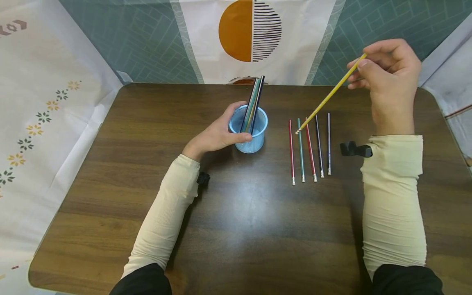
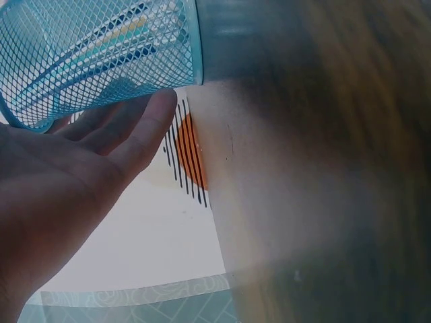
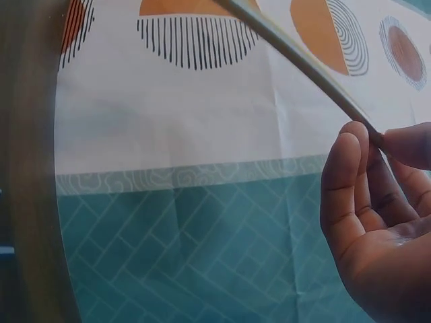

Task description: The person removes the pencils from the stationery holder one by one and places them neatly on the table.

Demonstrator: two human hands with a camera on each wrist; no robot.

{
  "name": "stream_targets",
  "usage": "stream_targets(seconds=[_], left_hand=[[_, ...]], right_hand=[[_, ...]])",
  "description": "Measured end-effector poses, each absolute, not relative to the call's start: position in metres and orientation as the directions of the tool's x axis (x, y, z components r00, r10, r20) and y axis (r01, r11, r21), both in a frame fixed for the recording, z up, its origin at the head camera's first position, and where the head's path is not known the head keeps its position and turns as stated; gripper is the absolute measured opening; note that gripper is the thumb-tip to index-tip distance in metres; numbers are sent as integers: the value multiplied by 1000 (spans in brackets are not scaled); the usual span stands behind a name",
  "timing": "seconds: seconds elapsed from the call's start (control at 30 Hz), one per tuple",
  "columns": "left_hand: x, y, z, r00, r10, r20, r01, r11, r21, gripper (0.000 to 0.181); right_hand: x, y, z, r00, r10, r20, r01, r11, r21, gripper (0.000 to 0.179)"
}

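My right hand [image 1: 392, 71] is raised above the table's back right, pinching a yellow pencil [image 1: 332, 93] near one end between thumb and fingers. The pencil slants down to the left, and its ferrule end hangs over the row of pencils. In the right wrist view the pencil [image 3: 303, 64] runs up and left from the fingertips. My left hand [image 1: 217, 133] holds a light blue mesh cup [image 1: 252, 143], thumb at the front and fingers on the far side. Several pencils [image 1: 253, 102], dark and teal ones among them, lean in the cup [image 2: 101, 60].
Right of the cup several pencils lie side by side on the brown wooden table [image 1: 250, 229]: a red one [image 1: 291, 151], a teal one [image 1: 301, 151], another red one [image 1: 311, 155], a dark one [image 1: 319, 147] and a purplish one [image 1: 329, 143]. Patterned cloth [image 1: 147, 45] hangs behind the table.
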State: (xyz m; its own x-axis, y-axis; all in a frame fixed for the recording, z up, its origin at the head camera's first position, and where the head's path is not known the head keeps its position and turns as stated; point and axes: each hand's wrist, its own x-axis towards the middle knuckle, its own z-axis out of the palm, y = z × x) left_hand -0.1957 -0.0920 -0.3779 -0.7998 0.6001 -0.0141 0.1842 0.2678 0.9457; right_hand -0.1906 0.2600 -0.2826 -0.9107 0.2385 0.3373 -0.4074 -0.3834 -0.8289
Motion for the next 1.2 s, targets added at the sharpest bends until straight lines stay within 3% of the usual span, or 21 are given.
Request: stream_targets(seconds=[0.53,0.8,1.2], left_hand=[[-196,-93,-379,-801,599,-13,193,279,941,88],[-197,-93,-379,-799,601,-15,202,291,935,87],[-197,-92,-379,-797,603,-20,188,279,942,87]], right_hand=[[-193,278,-288,-889,283,360,-438,-295,-849,19],[-200,290,-303,-925,207,319,-348,-127,-929,16],[-208,305,-320,-962,189,197,-216,-91,-972,17]])
